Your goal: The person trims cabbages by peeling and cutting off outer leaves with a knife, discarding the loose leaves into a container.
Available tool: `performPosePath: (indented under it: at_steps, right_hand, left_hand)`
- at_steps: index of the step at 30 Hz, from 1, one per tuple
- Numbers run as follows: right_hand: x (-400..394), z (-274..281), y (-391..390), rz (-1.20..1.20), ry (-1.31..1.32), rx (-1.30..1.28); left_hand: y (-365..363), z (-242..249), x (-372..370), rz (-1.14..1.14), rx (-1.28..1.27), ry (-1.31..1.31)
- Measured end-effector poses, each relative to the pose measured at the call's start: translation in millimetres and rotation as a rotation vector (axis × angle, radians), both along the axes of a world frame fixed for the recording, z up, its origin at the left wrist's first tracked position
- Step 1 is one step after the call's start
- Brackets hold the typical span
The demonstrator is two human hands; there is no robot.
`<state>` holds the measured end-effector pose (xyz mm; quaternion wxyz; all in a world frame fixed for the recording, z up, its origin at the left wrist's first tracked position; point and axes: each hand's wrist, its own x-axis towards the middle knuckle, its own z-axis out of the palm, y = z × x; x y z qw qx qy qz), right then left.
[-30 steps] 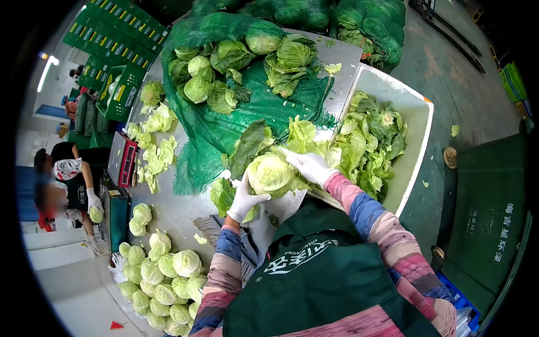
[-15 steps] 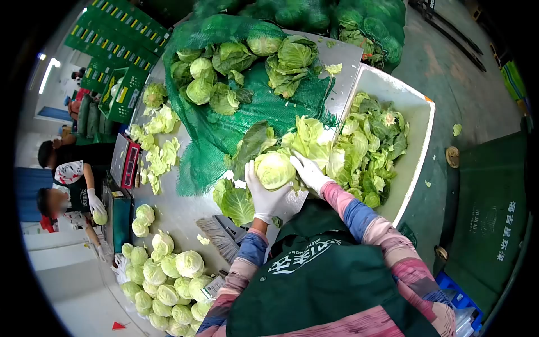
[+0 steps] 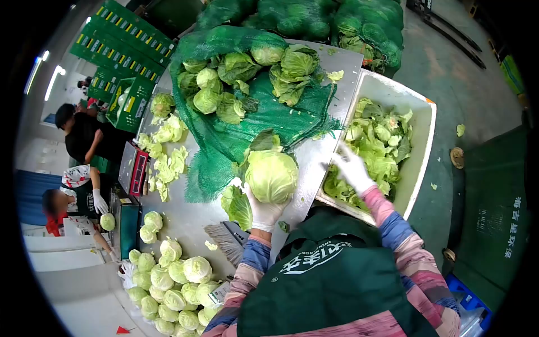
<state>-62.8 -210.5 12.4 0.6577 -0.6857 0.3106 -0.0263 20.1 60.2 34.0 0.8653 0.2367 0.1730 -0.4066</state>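
Note:
A pale green cabbage [image 3: 272,176] rests against my left hand [image 3: 263,213], which is gloved in white and curled around its near lower side. My right hand [image 3: 352,169], also gloved, is apart from the cabbage, over the near left edge of the white bin [image 3: 422,132]. Its fingers look spread and slightly blurred, with nothing visible in them. Loose cabbage leaves [image 3: 368,185] lie in the bin just below it. A darker outer leaf [image 3: 265,140] stands behind the cabbage, and another loose leaf [image 3: 236,206] lies left of my left hand.
A green mesh bag [image 3: 224,140] with untrimmed cabbages [image 3: 238,67] spreads over the metal table [image 3: 314,168]. Trimmed cabbages [image 3: 174,295] are piled at lower left, near a brush [image 3: 224,241]. A red scale [image 3: 133,168] stands at the left edge, beside a co-worker [image 3: 81,191] holding a cabbage.
My right hand has left the cabbage and moved right to the bin. Leaves that lay beside the cabbage at the bin's edge are gone from there. The cabbage now appears larger and nearer.

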Motion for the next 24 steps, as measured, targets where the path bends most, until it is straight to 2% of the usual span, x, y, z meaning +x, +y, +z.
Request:
performPosePath:
  at_steps: [1,3,6,9,11,12,13,14,15,16,17,18,19,20,21,22,23,24]
  right_hand:
    - [5.1,12.8,14.5,0.088,-0.047,-0.040]
    - [11.3,42.8,40.0,0.197,-0.134,0.046]
    - [16.5,29.3,55.4,0.260,-0.246,-0.050]
    - [17.6,23.5,58.4,0.311,-0.073,-0.198]
    - [20.7,4.5,57.0,0.338,-0.026,0.068]
    - [22.4,-2.8,56.4,0.341,0.029,0.227]
    - [21.0,-9.7,51.9,0.340,0.032,0.227]
    - [21.3,-10.7,46.5,0.349,0.159,0.200]
    - [22.8,-11.6,41.9,0.356,0.286,0.171]
    - [24.8,-15.6,39.4,0.358,0.352,0.015]
    - [21.8,-21.8,39.8,0.355,0.357,0.014]
    - [18.1,-26.7,39.9,0.287,0.216,-0.232]
    - [14.8,-31.5,38.1,0.217,0.072,-0.478]
    - [11.8,-6.9,37.4,0.229,0.154,-0.353]
    - [8.0,-2.0,38.1,0.261,0.131,-0.525]
    - [4.7,3.9,40.2,0.280,0.121,-0.590]
    - [3.1,12.4,42.2,0.297,0.110,-0.656]
    - [4.1,24.9,43.5,0.322,0.143,-0.721]
  left_hand:
    - [-6.0,4.2,-1.6,-0.034,0.025,-0.016]
    - [-15.2,8.3,-5.4,-0.069,0.046,-0.029]
    - [-20.0,10.7,-9.0,-0.156,0.015,-0.053]
    - [-20.9,11.8,-13.3,-0.195,0.121,0.008]
    - [-21.1,14.1,-17.4,-0.206,0.162,0.044]
    - [-25.5,22.1,-22.6,-0.315,0.442,-0.120]
    - [-29.9,28.8,-26.9,-0.422,0.720,-0.286]
    - [-33.4,32.5,-28.6,-0.394,0.794,-0.380]
    - [-30.6,9.5,-24.3,-0.394,0.791,-0.380]
    - [-24.3,-31.0,-17.0,-0.365,0.967,-0.735]
    - [-33.0,-14.9,-17.9,-0.422,1.194,-0.932]
    - [-42.5,2.9,-18.7,-0.471,1.447,-1.106]
    - [-49.5,1.5,-14.1,-0.472,1.439,-1.108]
    - [-54.4,-1.2,-10.6,-0.357,1.505,-1.339]
    - [-59.9,-3.8,-5.4,-0.228,1.559,-1.570]
    - [-65.5,-6.0,5.6,-0.205,1.473,-1.682]
    - [-70.8,-18.0,18.2,-0.236,1.233,-1.617]
    - [-79.3,-13.6,23.3,-0.246,1.182,-1.567]
